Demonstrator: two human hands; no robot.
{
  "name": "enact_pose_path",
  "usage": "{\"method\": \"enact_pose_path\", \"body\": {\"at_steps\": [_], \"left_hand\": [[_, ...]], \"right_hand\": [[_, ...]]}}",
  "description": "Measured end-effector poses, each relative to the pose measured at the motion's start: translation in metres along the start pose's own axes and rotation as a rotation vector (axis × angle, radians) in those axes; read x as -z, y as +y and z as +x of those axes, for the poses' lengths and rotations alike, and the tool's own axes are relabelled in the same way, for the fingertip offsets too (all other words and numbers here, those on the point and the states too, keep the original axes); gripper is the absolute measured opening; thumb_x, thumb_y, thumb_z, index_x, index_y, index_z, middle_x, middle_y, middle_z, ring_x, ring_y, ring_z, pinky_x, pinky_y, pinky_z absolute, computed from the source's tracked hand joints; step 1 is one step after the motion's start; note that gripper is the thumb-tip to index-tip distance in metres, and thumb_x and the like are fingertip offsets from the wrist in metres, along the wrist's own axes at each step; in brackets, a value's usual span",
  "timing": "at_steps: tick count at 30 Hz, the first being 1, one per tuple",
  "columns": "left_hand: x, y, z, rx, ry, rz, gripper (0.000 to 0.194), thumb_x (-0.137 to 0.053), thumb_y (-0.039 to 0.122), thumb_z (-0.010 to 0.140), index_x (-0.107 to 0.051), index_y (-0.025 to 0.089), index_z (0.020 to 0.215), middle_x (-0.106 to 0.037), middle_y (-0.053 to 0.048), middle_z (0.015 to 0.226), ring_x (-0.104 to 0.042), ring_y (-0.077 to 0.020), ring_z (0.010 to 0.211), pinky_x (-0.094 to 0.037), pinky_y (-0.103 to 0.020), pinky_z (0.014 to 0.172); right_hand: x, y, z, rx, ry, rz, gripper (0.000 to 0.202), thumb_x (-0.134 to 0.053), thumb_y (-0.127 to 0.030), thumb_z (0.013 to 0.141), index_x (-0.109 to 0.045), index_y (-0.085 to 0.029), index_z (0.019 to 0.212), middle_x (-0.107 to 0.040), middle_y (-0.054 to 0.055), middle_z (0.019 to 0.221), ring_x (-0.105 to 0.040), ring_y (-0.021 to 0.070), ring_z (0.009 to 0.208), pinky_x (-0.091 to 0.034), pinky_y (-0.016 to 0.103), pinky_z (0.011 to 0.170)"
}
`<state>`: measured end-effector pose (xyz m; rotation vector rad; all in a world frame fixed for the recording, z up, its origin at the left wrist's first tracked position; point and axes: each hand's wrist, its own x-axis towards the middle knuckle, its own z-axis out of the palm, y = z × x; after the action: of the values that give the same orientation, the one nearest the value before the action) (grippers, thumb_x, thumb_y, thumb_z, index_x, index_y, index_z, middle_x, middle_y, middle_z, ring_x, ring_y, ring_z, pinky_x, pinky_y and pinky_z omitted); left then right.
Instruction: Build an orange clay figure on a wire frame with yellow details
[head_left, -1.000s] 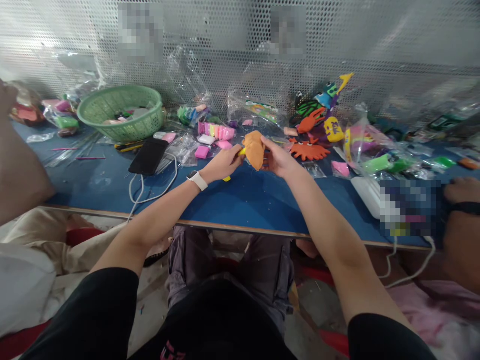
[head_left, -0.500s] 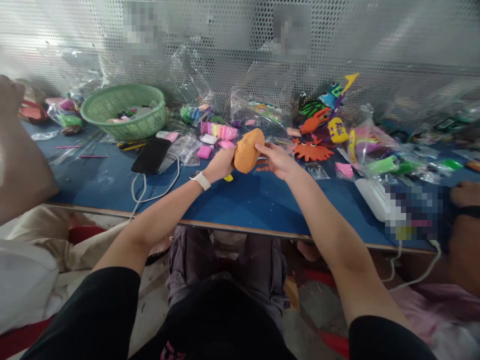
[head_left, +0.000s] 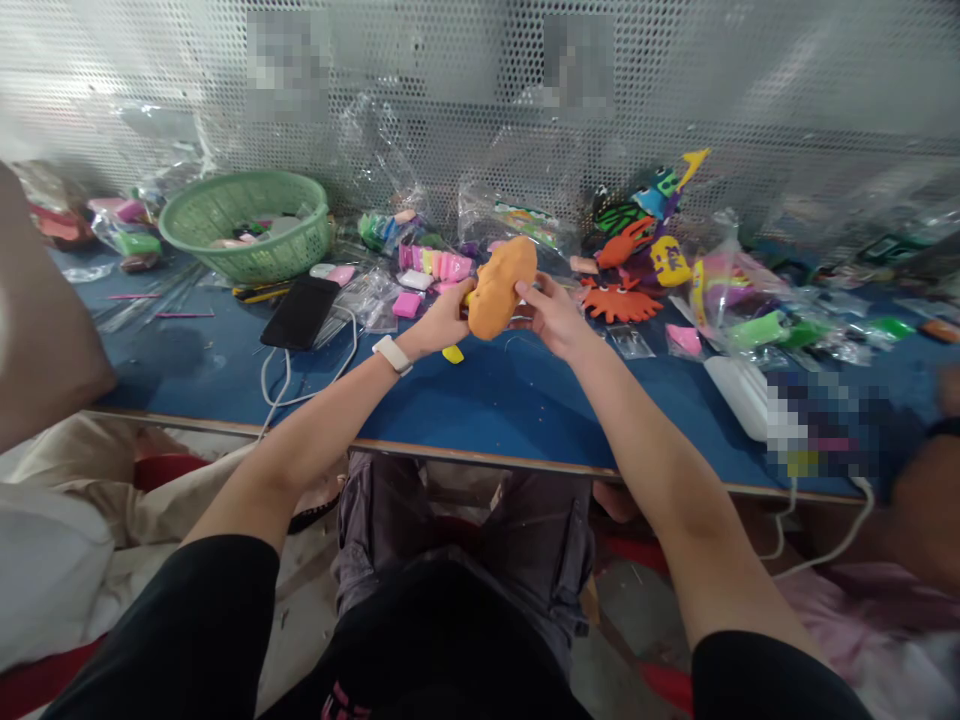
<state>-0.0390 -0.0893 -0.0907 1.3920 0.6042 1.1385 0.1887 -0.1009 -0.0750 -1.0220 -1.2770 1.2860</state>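
Note:
An orange lump of clay (head_left: 502, 288) is held up over the blue table (head_left: 480, 405) between my two hands. My left hand (head_left: 448, 318) grips its left side, with a bit of yellow showing at the fingers. On the right side, my right hand (head_left: 549, 312) holds it with the thumb on the front face; the other fingers are partly hidden behind. A small yellow piece (head_left: 453, 354) lies on the table below my left hand. Pink packets (head_left: 407, 304) and a strip of coloured clay (head_left: 446, 265) are just beyond.
A green basket (head_left: 300, 236), black phone (head_left: 301, 312) and white cable (head_left: 352, 350) are at left. Orange crab figure (head_left: 621, 300), yellow piece (head_left: 670, 261) and plastic bags stand at right, near a white device (head_left: 739, 398). People sit on both sides; perforated metal rises behind.
The orange lump has been tilted and raised slightly, showing more of its bumpy side. A bit of yellow now shows by my left fingers. The person's arm at the right has shifted.

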Motion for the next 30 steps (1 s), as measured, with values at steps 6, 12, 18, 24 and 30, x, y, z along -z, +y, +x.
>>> {"method": "enact_pose_path", "body": {"at_steps": [6,12,18,24,30], "left_hand": [[0.000,0.005,0.000,0.105,0.056,-0.196,0.046,-0.072,0.015,0.066,-0.064,0.024,0.110,-0.070,0.001,0.093,-0.066,-0.0160,0.082,-0.055,-0.031,0.077],[0.001,0.005,0.003,0.120,0.219,-0.259,0.028,-0.081,0.028,0.084,-0.062,0.026,0.105,-0.070,-0.001,0.096,-0.068,-0.0192,0.090,-0.056,-0.035,0.084],[0.000,0.002,0.002,0.050,0.167,-0.265,0.040,-0.096,0.034,0.087,-0.072,0.026,0.117,-0.078,-0.002,0.107,-0.074,-0.0196,0.101,-0.057,-0.033,0.090],[0.002,0.000,0.001,0.014,0.153,-0.267,0.042,-0.099,0.046,0.095,-0.073,0.025,0.118,-0.080,-0.004,0.114,-0.077,-0.0217,0.109,-0.059,-0.034,0.091],[0.001,-0.001,0.000,0.060,0.198,-0.221,0.048,-0.099,0.058,0.096,-0.072,0.023,0.114,-0.081,-0.007,0.119,-0.077,-0.0239,0.114,-0.059,-0.035,0.095]], "right_hand": [[0.001,-0.005,-0.005,0.109,-0.015,0.026,0.092,-0.104,-0.085,0.063,-0.059,-0.037,0.127,-0.079,0.003,0.121,-0.081,0.0334,0.119,-0.072,0.048,0.088],[-0.008,-0.008,-0.007,0.186,0.125,-0.013,0.106,-0.098,-0.094,0.060,-0.054,-0.042,0.141,-0.076,0.005,0.139,-0.077,0.0366,0.135,-0.073,0.047,0.090],[-0.014,-0.008,-0.008,0.245,0.113,0.043,0.113,-0.103,-0.087,0.058,-0.047,-0.048,0.148,-0.073,0.002,0.143,-0.070,0.0348,0.144,-0.073,0.044,0.089],[-0.013,-0.002,-0.007,0.262,0.109,0.049,0.104,-0.102,-0.088,0.061,-0.050,-0.042,0.139,-0.070,0.005,0.150,-0.070,0.0363,0.145,-0.074,0.049,0.100],[-0.012,0.004,-0.005,0.278,0.088,0.045,0.100,-0.105,-0.082,0.066,-0.053,-0.042,0.141,-0.069,0.005,0.158,-0.069,0.0350,0.151,-0.074,0.054,0.110]]}}
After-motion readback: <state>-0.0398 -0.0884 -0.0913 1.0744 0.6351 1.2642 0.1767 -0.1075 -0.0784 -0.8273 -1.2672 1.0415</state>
